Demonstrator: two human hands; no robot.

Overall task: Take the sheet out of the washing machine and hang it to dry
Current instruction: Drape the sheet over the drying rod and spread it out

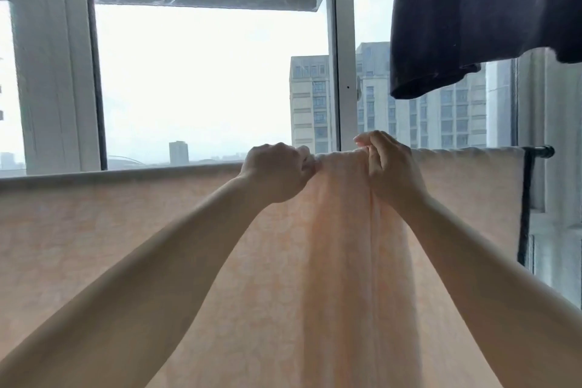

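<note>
A pale peach sheet (126, 230) with a faint floral print hangs over a horizontal drying bar and fills the lower half of the view. Only the dark right end of the bar (539, 151) shows. A bunched fold of the sheet (340, 214) runs down from the bar's top between my hands. My left hand (277, 172) grips the sheet's top edge just left of that fold. My right hand (385, 164) pinches the gathered cloth just right of it, fingers curled over the bar.
A dark navy garment (472, 16) hangs overhead at the upper right. Behind the rack is a large window with white frames (343, 57), with tower blocks outside. The rack's dark upright post (525, 208) stands at the right.
</note>
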